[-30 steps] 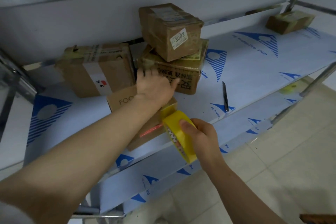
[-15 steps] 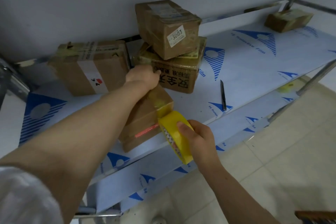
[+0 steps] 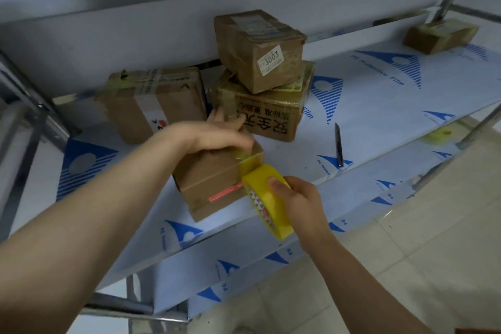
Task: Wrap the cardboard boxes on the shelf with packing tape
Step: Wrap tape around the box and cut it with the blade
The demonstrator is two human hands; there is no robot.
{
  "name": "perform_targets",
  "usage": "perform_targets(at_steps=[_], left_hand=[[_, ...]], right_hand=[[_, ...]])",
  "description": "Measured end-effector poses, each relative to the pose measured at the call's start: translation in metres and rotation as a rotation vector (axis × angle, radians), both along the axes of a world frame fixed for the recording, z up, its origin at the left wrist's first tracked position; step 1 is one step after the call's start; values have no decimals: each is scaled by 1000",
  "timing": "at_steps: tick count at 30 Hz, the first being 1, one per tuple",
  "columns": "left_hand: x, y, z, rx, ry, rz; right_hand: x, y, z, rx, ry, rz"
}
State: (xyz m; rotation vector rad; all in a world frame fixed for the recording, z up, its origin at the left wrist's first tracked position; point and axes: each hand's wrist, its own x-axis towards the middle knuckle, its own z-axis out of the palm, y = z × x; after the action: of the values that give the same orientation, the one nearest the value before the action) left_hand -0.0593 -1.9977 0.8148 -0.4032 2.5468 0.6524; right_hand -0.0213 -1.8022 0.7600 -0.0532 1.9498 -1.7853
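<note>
A small brown cardboard box (image 3: 214, 184) with a red strip stands near the front edge of the shelf (image 3: 379, 116). My left hand (image 3: 217, 135) lies on top of the box, its fingers pressing a strip of yellow tape down at the top right edge. My right hand (image 3: 301, 200) grips a roll of yellow packing tape (image 3: 267, 199) just right of the box. A short stretch of tape runs from the roll up to the box's corner.
Behind stand a taped box (image 3: 154, 100) at the left and a box with black characters (image 3: 265, 114) carrying a smaller box labelled 3003 (image 3: 257, 49). A dark pen-like tool (image 3: 339, 144) lies on the shelf to the right. Another box (image 3: 439, 35) sits far right.
My left hand has slid from the box's far side to its top right edge, over the tape. The roll stays in my right hand beside the box.
</note>
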Motion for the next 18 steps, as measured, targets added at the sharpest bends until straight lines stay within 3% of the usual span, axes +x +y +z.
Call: perform_targets(at_steps=[2,5,7,10,12,14,18], left_hand=[[19,-10,0,-160,-169,-73],[26,-10,-6,-303,-70,-116],[25,-13,3,-82,-31,-39],[31,-23,19,461,-99,70],[35,-24,20,565,-96,71],[30,-24,18,483,12,104],[10,-23,9,80,348,243]], right_hand=[[1,-1,5,-12,-23,4],[-1,1,19,-17,-78,28],[-3,11,41,-30,-87,101],[-9,29,79,-141,8,292],[-15,29,96,-133,112,356],[-25,15,102,-95,147,307],[-50,-29,97,-60,157,126]])
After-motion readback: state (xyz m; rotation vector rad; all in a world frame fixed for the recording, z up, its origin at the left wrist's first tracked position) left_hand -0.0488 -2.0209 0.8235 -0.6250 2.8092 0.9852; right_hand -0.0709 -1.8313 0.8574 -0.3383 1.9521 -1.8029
